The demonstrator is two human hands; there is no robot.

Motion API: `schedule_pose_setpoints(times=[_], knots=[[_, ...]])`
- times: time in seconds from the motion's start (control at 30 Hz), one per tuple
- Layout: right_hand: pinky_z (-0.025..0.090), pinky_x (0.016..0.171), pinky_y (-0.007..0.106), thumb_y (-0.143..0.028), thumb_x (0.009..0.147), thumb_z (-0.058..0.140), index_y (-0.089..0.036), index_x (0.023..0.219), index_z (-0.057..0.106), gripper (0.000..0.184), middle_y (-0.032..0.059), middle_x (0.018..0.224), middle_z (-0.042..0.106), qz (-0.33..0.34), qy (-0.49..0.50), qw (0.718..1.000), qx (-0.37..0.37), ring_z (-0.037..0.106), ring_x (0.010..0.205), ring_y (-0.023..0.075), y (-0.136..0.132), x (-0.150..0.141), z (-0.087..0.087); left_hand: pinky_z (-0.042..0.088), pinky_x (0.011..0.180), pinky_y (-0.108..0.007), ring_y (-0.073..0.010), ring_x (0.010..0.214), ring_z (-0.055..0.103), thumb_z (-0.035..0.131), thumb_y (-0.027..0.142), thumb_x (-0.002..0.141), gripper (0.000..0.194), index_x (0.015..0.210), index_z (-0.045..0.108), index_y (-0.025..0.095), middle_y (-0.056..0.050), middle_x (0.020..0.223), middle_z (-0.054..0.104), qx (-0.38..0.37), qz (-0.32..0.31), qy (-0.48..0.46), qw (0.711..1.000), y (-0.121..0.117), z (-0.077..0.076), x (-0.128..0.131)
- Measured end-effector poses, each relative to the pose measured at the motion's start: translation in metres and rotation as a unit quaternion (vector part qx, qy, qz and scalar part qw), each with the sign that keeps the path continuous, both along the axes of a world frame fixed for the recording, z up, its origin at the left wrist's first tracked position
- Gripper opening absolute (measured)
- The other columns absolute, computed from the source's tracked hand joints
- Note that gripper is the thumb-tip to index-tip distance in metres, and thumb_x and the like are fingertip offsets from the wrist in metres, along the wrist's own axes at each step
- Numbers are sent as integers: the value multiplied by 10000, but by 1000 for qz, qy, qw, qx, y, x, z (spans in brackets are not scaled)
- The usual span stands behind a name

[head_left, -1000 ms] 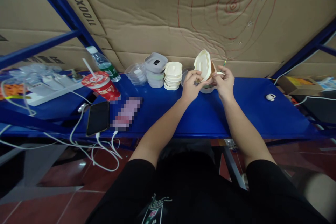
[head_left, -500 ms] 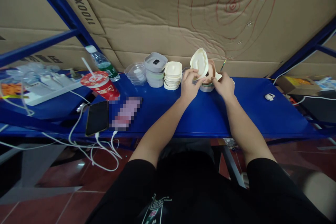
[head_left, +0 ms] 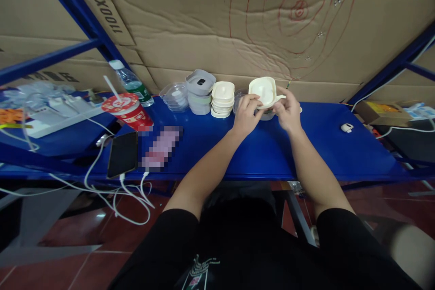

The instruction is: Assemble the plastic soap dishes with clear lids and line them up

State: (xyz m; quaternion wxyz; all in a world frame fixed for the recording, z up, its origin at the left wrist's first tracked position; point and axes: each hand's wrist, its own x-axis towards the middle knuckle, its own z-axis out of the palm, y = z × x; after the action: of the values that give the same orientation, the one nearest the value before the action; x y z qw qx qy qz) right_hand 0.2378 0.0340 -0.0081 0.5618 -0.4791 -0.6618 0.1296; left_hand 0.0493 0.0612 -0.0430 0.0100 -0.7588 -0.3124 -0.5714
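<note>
My left hand point(head_left: 247, 112) grips a square cream lid point(head_left: 262, 90) with rounded corners by its lower left edge, its broad face tilted up toward me. At the lid's right edge, my closed right hand point(head_left: 288, 109) pinches a small cream piece point(head_left: 280, 98); whether it is joined to the lid I cannot tell. Below and behind my hands stands a container point(head_left: 268, 115), mostly hidden. A clear plastic lid point(head_left: 239, 99) sits left of it. Farther left is a stack of similar cream lids point(head_left: 223, 98).
Grey containers point(head_left: 200, 93) are stacked beside clear plastic tubs point(head_left: 175, 97). On the left are a red cup with a straw point(head_left: 127, 111), a water bottle point(head_left: 132, 84), a black phone point(head_left: 123, 155) and white cables point(head_left: 117, 199). A white earbud case point(head_left: 347, 128) lies right on the blue table point(head_left: 326, 145).
The cream lid has turned to lie flatter and moved slightly lower, now covering the brown container top seen before. My right hand has brought the small cream piece against its edge.
</note>
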Motion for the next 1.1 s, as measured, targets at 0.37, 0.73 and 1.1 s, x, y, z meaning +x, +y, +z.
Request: schedule_pose_setpoints(times=[0.37,0.73,1.1], knots=[[598,946,566,-449,1031,394,-186,1417,654,534,142,1115,754,-264,-9,964,43,747,1020,323,30,66,-2,507,1187,-579,-306,1368,616,680,277,1046,141,1172,740,255,-123,1410,668,22,-27,74,997,-10,4,5],[543,1123,561,-307,873,499,-199,1050,791,358,169,1171,823,-327,-45,936,-122,738,1191,347,51,119,-33,483,1212,-620,-378,1428,568,821,252,923,290,1203,756,214,-160,1463,642,-74,8,134,988,-5,-14,7],[494,1181,570,-594,967,560,-173,1247,756,542,194,1352,777,-208,-5,967,-148,705,1303,325,69,95,-59,501,1197,-552,-356,1396,602,824,309,949,343,1258,762,174,-165,1425,673,-89,-18,172,981,-16,-12,14]])
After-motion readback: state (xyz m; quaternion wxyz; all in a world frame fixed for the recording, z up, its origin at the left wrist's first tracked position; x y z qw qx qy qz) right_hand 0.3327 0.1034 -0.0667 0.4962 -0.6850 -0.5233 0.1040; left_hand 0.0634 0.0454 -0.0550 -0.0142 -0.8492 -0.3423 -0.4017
